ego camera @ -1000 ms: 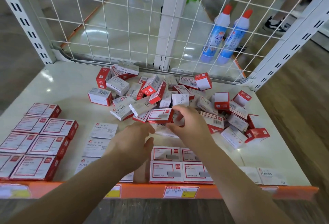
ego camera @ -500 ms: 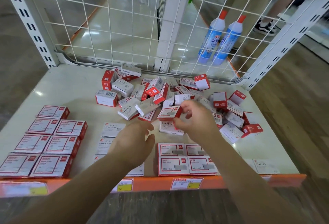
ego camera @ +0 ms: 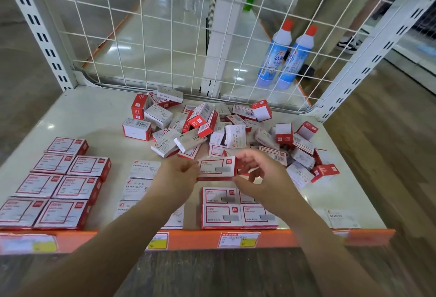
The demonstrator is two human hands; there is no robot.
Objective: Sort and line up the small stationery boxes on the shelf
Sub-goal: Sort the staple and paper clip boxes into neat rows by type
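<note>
Both hands hold one red-and-white staple box (ego camera: 217,168) flat, face up, above the shelf (ego camera: 77,117). The left hand (ego camera: 181,174) pinches its left end; the right hand (ego camera: 257,174) grips its right end with curled fingers, thumb at the near right corner. The box face carries a red frame, a red logo square at top right and a grey staple-strip graphic; its small print is not legible.

Labels readable:
- Directly below the hands, a block of matching staple boxes (ego camera: 221,214) lies in rows at the shelf front, with the same red frame and grey strip.
- Under the left forearm, white boxes (ego camera: 144,170) read "PAPER CLIPS".
- Far left of the left hand, larger red-bordered boxes (ego camera: 63,188) sit in two columns; text too blurred to read.
- Beyond the hands, a loose heap of boxes (ego camera: 212,126) shows "STAPLES" on several grey-white ones, plus barcodes.
- Right of the right forearm, a white box (ego camera: 342,217) at the shelf front reads "STAPLES".
- Price tags (ego camera: 238,239) sit on the orange shelf edge; print illegible.
- Behind the wire grid, two blue-and-white bottles (ego camera: 286,58) with red caps stand.

Change from half a second earlier: the box was then held by the right hand alone, close to the heap; it is now nearer the front rows, and the left hand has closed on its left end.
</note>
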